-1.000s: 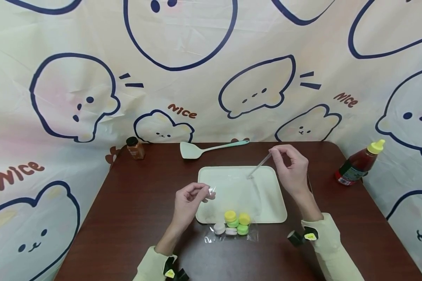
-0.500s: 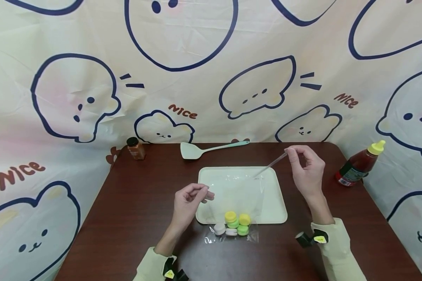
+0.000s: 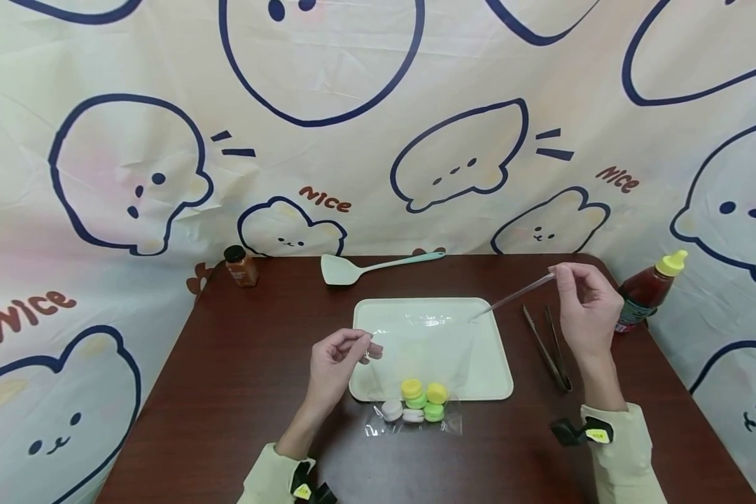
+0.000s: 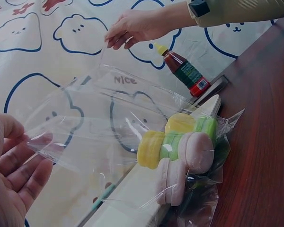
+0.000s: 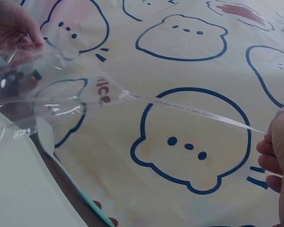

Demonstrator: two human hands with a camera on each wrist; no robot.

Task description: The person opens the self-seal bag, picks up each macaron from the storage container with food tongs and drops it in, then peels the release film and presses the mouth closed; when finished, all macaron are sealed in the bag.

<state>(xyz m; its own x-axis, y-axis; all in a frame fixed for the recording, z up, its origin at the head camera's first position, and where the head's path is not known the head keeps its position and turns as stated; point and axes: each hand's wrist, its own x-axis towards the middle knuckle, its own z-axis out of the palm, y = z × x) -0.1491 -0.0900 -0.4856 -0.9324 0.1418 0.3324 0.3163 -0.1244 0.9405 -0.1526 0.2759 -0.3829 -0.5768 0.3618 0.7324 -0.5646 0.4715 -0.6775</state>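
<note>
A clear plastic bag [image 4: 99,123] holds several macarons [image 3: 414,400] in yellow, green and pale pinkish white, gathered at its bottom. That bottom lies over the near edge of a white tray [image 3: 500,364]. With thumb and fingers my left hand [image 3: 339,360] pinches the upper left of the bag. Right of the tray, my right hand [image 3: 587,308] is raised and pinches the end of a thin clear strip [image 5: 194,113] with small print. Stretched taut, the strip runs back to the bag's upper edge, still joined to it in the right wrist view.
Metal tongs [image 3: 549,353] lie right of the tray, beside my right forearm. A red sauce bottle [image 3: 645,290] stands behind my right hand. At the back are a pale green spatula [image 3: 340,271] and a small brown jar [image 3: 241,269], before a patterned cloth.
My right hand has moved steadily to the right, drawing out a longer length of strip from the bag. The tongs have come into view. My left hand stays in place.
</note>
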